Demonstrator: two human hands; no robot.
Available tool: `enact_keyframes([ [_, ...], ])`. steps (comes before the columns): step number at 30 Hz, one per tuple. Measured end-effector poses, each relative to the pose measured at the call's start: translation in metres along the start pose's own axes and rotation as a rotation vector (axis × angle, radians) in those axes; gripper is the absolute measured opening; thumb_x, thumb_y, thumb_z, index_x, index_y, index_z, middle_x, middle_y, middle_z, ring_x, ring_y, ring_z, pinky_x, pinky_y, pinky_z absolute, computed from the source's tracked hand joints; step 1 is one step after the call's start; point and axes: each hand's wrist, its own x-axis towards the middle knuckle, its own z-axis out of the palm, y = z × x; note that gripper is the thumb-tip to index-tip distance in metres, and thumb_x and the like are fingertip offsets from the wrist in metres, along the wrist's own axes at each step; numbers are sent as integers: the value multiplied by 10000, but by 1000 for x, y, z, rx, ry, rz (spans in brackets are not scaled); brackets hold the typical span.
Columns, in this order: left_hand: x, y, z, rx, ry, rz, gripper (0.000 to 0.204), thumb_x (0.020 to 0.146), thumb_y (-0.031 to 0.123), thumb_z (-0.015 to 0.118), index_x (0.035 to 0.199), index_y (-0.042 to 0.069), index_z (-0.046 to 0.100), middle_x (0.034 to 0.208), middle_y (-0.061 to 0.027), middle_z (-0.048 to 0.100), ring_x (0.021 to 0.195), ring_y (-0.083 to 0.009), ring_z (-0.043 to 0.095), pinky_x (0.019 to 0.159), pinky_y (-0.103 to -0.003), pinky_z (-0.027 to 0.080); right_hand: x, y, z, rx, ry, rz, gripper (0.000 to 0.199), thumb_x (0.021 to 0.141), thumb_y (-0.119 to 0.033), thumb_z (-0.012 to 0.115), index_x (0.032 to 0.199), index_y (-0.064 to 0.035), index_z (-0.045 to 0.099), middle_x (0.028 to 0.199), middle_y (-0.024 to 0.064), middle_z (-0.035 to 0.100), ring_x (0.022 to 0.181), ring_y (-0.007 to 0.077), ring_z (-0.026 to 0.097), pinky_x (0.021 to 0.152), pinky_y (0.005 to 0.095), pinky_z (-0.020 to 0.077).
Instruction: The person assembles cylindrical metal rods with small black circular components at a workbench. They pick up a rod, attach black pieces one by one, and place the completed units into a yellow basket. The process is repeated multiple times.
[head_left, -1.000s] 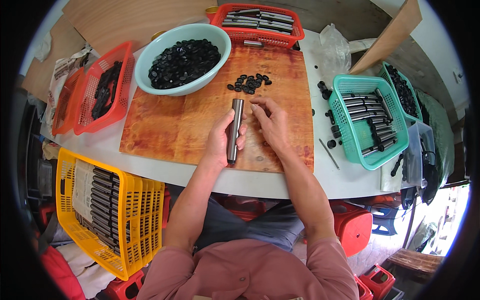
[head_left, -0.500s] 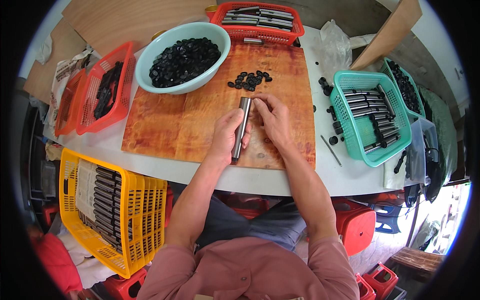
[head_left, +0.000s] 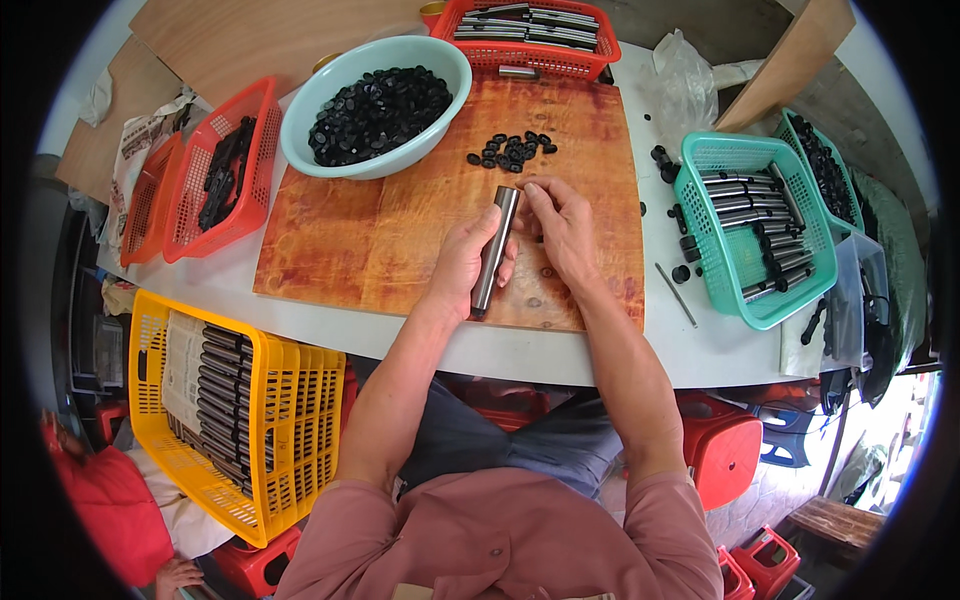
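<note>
- The fingers [head_left: 535, 196] of the right hand [head_left: 562, 228] pinch together at the top end of a metal tube [head_left: 494, 250]; whether they grip a small cap there is hidden.
- The left hand [head_left: 462, 265] wraps closed round the tube's middle, holding it tilted over the wooden board [head_left: 360, 240].
- To do this well, I judge the tube should stay steady while the right hand presses squarely onto its end.
- Loose black caps [head_left: 512, 150] lie just beyond; more fill the pale bowl [head_left: 300, 130].
</note>
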Motion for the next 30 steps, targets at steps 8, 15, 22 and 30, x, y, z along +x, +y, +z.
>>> enact_keyframes([
  [8, -1, -1, 5, 157, -28, 27, 405, 1080, 418, 499, 1071, 31, 621, 734, -37, 612, 507, -91, 536, 447, -240, 425, -1, -1, 0, 36, 0, -25, 269, 1060, -215, 562, 1128, 8, 697, 813, -4, 623, 679, 67, 549, 600, 224, 449],
  [15, 2, -2, -8, 66, -117, -8, 418, 1073, 369, 529, 1267, 4, 596, 879, -71, 637, 669, -120, 600, 593, -257, 494, -3, -11, -1, 42, -13, 32, 286, 1056, -228, 571, 1135, 17, 698, 840, 23, 633, 744, 93, 586, 657, 238, 482],
  [22, 6, -4, -14, 39, -196, -25, 376, 1074, 295, 522, 1296, -6, 564, 1044, -123, 683, 789, -149, 660, 728, -303, 566, -1, -8, -5, 12, -15, 39, 292, 1036, -231, 605, 1132, 29, 696, 889, 47, 663, 782, 112, 592, 699, 274, 499],
  [30, -4, 8, -14, 750, -17, 334, 329, 1009, 196, 631, 1264, -11, 612, 1039, -111, 672, 833, -163, 652, 748, -305, 543, 0, -8, -8, 3, -32, 8, 294, 1005, -229, 651, 1137, 30, 698, 897, 46, 682, 790, 99, 598, 686, 264, 502],
])
